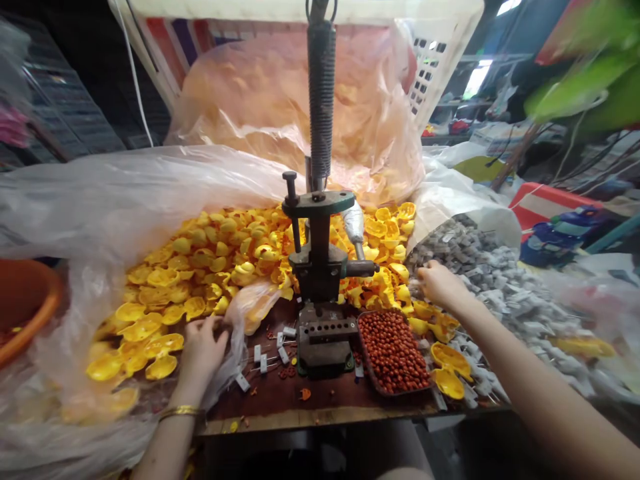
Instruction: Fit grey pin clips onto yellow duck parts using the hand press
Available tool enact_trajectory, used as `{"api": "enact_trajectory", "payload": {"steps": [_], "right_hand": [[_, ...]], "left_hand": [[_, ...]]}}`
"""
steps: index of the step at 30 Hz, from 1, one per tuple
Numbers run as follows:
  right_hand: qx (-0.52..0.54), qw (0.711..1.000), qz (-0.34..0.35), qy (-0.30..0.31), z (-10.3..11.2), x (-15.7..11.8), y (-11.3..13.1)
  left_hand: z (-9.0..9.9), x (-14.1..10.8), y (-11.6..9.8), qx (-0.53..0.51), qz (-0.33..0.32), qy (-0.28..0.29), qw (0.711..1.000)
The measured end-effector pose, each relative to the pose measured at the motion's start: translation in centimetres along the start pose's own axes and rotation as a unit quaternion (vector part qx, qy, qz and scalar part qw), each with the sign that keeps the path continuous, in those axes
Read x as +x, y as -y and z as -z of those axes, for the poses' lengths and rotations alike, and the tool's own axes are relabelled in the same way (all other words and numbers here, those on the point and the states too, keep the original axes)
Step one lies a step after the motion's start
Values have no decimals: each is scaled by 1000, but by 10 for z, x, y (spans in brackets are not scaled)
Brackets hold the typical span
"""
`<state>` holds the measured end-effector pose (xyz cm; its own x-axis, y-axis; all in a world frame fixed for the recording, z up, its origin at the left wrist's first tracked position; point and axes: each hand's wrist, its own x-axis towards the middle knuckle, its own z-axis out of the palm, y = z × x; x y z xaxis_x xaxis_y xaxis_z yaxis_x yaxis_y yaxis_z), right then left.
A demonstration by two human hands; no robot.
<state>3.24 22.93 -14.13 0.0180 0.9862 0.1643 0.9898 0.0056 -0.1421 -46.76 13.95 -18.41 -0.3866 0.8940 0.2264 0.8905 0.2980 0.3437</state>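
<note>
My left hand (pixel 204 347), with a gold bangle at the wrist, is at the near edge of a heap of yellow plastic shells (pixel 165 277). Its fingers are bent and the thumb stands apart; I see nothing held. Clear plastic film (pixel 237 340) lies beside it. My right hand (pixel 443 287) is at the left edge of a pile of small grey-white blocks (pixel 480 267). Those fingers are closed together, and whatever is between them is hidden. Between my hands stands a hand press (pixel 320 267) with a spring on its column and a holed metal block at its base.
A tray of small red-brown beads (pixel 393 350) sits right of the press. Several white blocks with wire leads (pixel 263 363) lie left of its base. Behind, a white crate (pixel 440 60) holds a large plastic bag (pixel 260 87). An orange tub (pixel 30 307) stands far left.
</note>
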Motion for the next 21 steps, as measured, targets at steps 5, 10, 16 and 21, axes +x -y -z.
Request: {"api": "enact_trajectory", "payload": {"steps": [5, 10, 16, 21], "right_hand": [[109, 974, 17, -196, 23, -30, 8], [352, 919, 38, -174, 36, -82, 63], [562, 807, 181, 8, 24, -114, 154], [488, 812, 317, 43, 19, -118, 166]], "left_hand": [[17, -9, -7, -8, 0, -24, 1000], [38, -57, -45, -280, 1, -79, 957], [39, -100, -99, -420, -191, 73, 884], [50, -94, -106, -445, -284, 157, 834]]}}
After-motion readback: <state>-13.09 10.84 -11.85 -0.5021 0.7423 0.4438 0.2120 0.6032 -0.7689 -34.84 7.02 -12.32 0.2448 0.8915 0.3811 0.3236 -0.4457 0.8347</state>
